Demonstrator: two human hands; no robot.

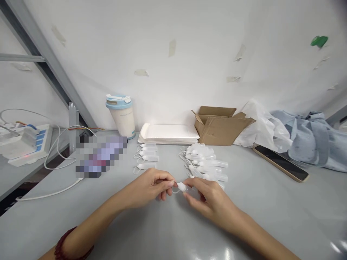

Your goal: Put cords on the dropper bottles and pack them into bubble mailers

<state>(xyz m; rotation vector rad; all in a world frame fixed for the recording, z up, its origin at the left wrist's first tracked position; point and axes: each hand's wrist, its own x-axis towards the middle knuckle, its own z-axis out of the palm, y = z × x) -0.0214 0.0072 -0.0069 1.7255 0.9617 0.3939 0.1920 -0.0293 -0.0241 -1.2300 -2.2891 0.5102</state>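
Between the thumb and fingers of my right hand (210, 198) is a small clear squeeze dropper bottle (182, 187), lying nearly level with its white nozzle pointing left. A thin white loop strap hangs under the nozzle. At the nozzle's tip, my left hand (159, 185) is closed in a pinch; what its fingertips hold is too small and too covered to make out. Beyond my right hand lies a loose pile of similar dropper bottles (207, 162). Several more bottles (148, 157) lie in a column beyond my left hand, nozzles to the left.
Behind the bottles lie a stack of white flat sheets or envelopes (170, 133) and an opened cardboard box (222, 128). A lidded cup (121, 117) stands at left, near a blurred-out purple item (104, 155) and a white cable. A phone (280, 162), plastic bag (267, 124) and blue-grey cloth (317, 141) lie right.
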